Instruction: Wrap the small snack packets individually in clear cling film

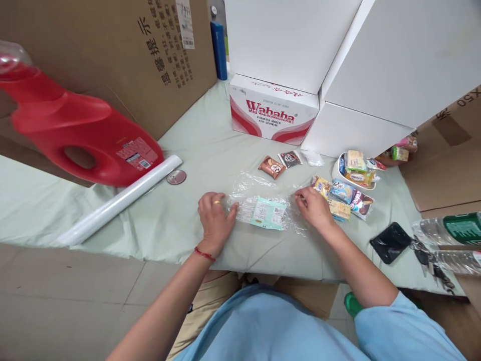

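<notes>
A mint-green snack packet [268, 213] lies on a crinkled sheet of clear plastic wrap [251, 189] spread on the pale green cloth. My left hand [215, 220], with a ring and a red wrist string, pinches the wrap's left edge. My right hand [312, 206] pinches the wrap's right edge, fingers curled. Both hands flank the packet.
Two brown snack packets [279, 163] lie behind the wrap. A white bowl [337, 176] of snacks and loose packets [343, 198] sit right. A white roll [120, 199], red jug [80, 133], Wahaha box [272, 110], black wallet [391, 242], keys [430, 260] and bottles [453, 229] surround.
</notes>
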Demonstrator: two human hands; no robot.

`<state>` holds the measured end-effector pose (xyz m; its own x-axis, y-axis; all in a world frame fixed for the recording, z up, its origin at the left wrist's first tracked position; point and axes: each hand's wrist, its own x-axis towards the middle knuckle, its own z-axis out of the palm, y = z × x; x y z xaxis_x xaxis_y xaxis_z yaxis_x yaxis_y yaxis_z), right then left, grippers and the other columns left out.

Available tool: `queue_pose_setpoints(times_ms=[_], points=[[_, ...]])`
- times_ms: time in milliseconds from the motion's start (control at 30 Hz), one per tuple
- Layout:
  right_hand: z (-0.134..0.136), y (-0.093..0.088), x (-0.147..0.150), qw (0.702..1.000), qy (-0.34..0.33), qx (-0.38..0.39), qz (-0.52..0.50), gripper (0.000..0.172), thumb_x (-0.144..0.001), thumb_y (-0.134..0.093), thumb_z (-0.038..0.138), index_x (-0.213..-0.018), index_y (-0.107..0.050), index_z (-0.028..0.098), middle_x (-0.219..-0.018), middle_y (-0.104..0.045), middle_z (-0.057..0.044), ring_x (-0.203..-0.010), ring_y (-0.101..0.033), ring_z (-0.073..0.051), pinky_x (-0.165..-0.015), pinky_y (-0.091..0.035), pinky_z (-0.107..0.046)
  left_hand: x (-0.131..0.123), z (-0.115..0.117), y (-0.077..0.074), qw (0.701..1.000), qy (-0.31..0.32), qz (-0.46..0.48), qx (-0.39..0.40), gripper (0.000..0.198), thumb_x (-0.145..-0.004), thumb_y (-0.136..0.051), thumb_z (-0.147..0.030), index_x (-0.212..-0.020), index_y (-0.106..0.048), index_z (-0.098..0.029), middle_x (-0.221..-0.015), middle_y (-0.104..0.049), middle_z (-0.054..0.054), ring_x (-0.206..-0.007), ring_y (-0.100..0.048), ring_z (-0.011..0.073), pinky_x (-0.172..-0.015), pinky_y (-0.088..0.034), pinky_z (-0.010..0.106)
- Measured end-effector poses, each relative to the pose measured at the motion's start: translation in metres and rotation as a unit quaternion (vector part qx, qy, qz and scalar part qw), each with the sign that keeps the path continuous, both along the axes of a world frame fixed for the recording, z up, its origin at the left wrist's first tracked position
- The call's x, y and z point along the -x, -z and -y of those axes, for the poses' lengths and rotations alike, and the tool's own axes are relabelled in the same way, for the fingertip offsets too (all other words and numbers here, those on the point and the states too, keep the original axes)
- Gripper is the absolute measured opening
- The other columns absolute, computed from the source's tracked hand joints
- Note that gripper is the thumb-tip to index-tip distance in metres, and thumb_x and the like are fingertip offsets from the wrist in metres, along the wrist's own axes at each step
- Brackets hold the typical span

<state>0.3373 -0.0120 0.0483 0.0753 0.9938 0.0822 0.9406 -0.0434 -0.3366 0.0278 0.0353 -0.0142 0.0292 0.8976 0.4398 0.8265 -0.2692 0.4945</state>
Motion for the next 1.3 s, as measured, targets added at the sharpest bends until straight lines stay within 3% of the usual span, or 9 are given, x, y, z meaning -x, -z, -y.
queue_pose_setpoints(times_ms=[133,267,433,567,767,933,1133,1233,1300], points=[[-0.045,-0.003,0.027,0.998,-0.032,0.033,0.048,0.030,-0.104,-0.050,0.029,-0.121,-0.073,0.019,-0.125,-0.072,-0.015,-0.119,-0.061,-0.032,-0.097,-0.050,-0.040,-0.004,0.018,-0.013,0.998,-0.010,-0.030,-0.060,0.022,-0.096,-0.055,-0.022,-0.109,-0.072,-0.019,-0.113,-0.066,0.016,-0.122,-0.057,0.0342,-0.105,-0.043,0.053],[-0.076,0.008,0.050,0.990,-0.049,0.096,0.094,0.041,-0.100,-0.062,0.038,-0.136,-0.067,0.018,-0.132,-0.070,-0.018,-0.124,-0.057,-0.036,-0.098,-0.048,-0.042,-0.015,0.044,-0.025,0.984,0.143,-0.106,-0.021,0.037,-0.096,-0.050,-0.013,-0.113,-0.078,-0.029,-0.117,-0.076,0.009,-0.115,-0.061,0.0306,-0.097,-0.041,0.051],[-0.093,0.012,0.050,0.985,-0.004,0.171,0.015,0.031,-0.094,-0.069,0.033,-0.121,-0.072,0.019,-0.095,-0.076,-0.006,-0.091,-0.066,-0.024,-0.081,-0.047,-0.031,-0.036,0.051,-0.021,0.940,0.280,-0.178,0.076,0.057,-0.099,-0.041,-0.008,-0.145,-0.065,-0.032,-0.155,-0.063,0.000,-0.113,-0.061,0.0273,-0.088,-0.043,0.046],[-0.075,-0.003,0.043,0.983,-0.086,0.149,-0.058,0.021,-0.097,-0.061,0.031,-0.107,-0.075,0.018,-0.077,-0.070,0.000,-0.071,-0.060,-0.016,-0.068,-0.040,-0.025,-0.041,0.047,-0.009,0.935,0.278,-0.201,0.092,0.058,-0.101,-0.040,-0.008,-0.153,-0.058,-0.028,-0.160,-0.058,-0.001,-0.114,-0.060,0.0267,-0.090,-0.043,0.046],[0.001,-0.006,0.067,0.953,-0.262,0.123,0.093,0.039,-0.106,-0.049,0.022,-0.140,-0.068,0.022,-0.098,-0.076,-0.009,-0.099,-0.058,-0.025,-0.083,-0.042,-0.031,-0.039,0.048,-0.003,0.942,0.276,-0.171,0.086,0.042,-0.101,-0.049,-0.013,-0.132,-0.073,-0.027,-0.148,-0.069,0.003,-0.112,-0.061,0.0268,-0.088,-0.045,0.046],[0.036,0.015,0.079,0.946,-0.263,0.131,0.137,0.047,-0.109,-0.044,0.019,-0.154,-0.058,0.024,-0.102,-0.072,-0.011,-0.107,-0.054,-0.028,-0.092,-0.040,-0.038,-0.027,0.043,0.004,0.976,0.210,0.001,0.065,0.031,-0.090,-0.053,-0.009,-0.094,-0.079,-0.025,-0.119,-0.080,0.005,-0.108,-0.063,0.0273,-0.095,-0.048,0.048],[0.046,0.025,0.084,0.962,-0.214,0.118,0.124,0.048,-0.110,-0.044,0.020,-0.155,-0.058,0.030,-0.106,-0.070,-0.010,-0.110,-0.052,-0.029,-0.095,-0.036,-0.040,-0.028,0.031,0.003,0.988,-0.076,0.106,0.078,0.047,-0.102,-0.048,-0.042,-0.132,-0.066,-0.010,-0.148,-0.059,0.025,-0.146,-0.046,0.0388,-0.119,-0.037,0.063],[0.050,0.028,0.087,0.967,-0.198,0.106,0.122,0.049,-0.109,-0.045,0.021,-0.155,-0.057,0.032,-0.107,-0.069,-0.010,-0.111,-0.051,-0.029,-0.094,-0.036,-0.040,-0.043,0.030,-0.005,0.985,-0.072,0.055,0.147,0.059,-0.101,-0.052,-0.054,-0.137,-0.061,-0.008,-0.161,-0.046,0.029,-0.159,-0.027,0.0447,-0.125,-0.024,0.071],[0.053,0.029,0.089,0.968,-0.194,0.100,0.121,0.049,-0.109,-0.046,0.021,-0.155,-0.057,0.032,-0.107,-0.069,-0.011,-0.110,-0.050,-0.030,-0.094,-0.036,-0.041,-0.052,0.032,-0.011,0.983,-0.051,0.036,0.170,0.056,-0.092,-0.066,-0.055,-0.129,-0.065,-0.012,-0.159,-0.047,0.028,-0.157,-0.030,0.0466,-0.125,-0.025,0.071]])
